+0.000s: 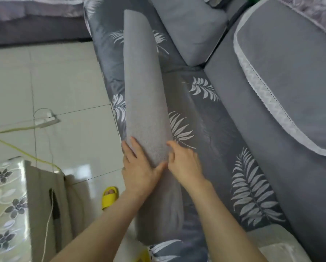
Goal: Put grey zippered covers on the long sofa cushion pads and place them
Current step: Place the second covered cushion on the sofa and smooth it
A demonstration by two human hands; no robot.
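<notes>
Head view: cushion pad (145,91) lies mid-frame along sofa seat (207,118), left hand (139,171) flat on it, right hand (184,165) pinching grey cover (158,214) edge, so brace pad, work cover up-frame evenly, no bunching.

Glossy pale tiled floor (73,82), grey sofa back (271,129) (lace-edged cover), floral-clothed table (5,205)

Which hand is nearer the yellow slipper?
Left. The left hand presses the grey cushion on its left side, toward the yellow slipper; the right hand is on its other side, farther off.
</notes>
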